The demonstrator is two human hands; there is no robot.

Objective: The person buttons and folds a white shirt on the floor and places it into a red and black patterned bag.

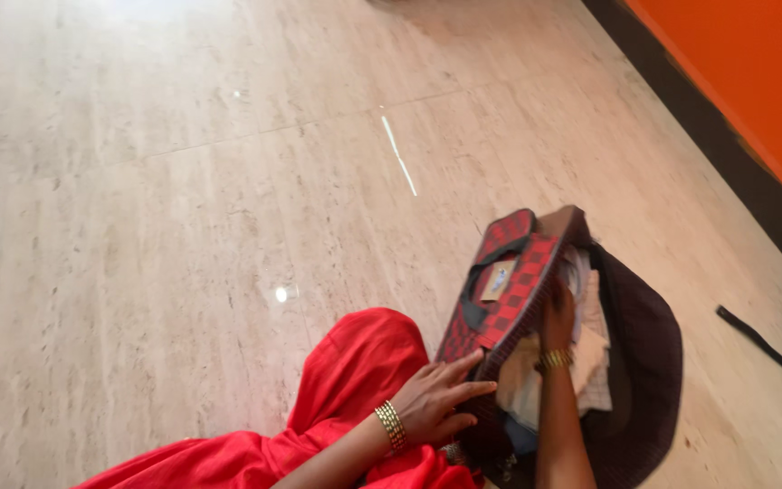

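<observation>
A red and black checked bag lies open on the floor, its dark lining spread to the right. Pale folded cloth fills the inside. My left hand, with a gold bangle at the wrist, rests flat on the bag's near corner, fingers apart. My right hand, also bangled, reaches inside and presses against the checked flap's edge, next to the cloth. Whether its fingers grip anything is hidden.
Red fabric of my clothing covers the floor at the lower middle. Pale marble floor tiles stretch left and back. An orange wall with a dark skirting runs along the right. A black strap and dark object lie at far right.
</observation>
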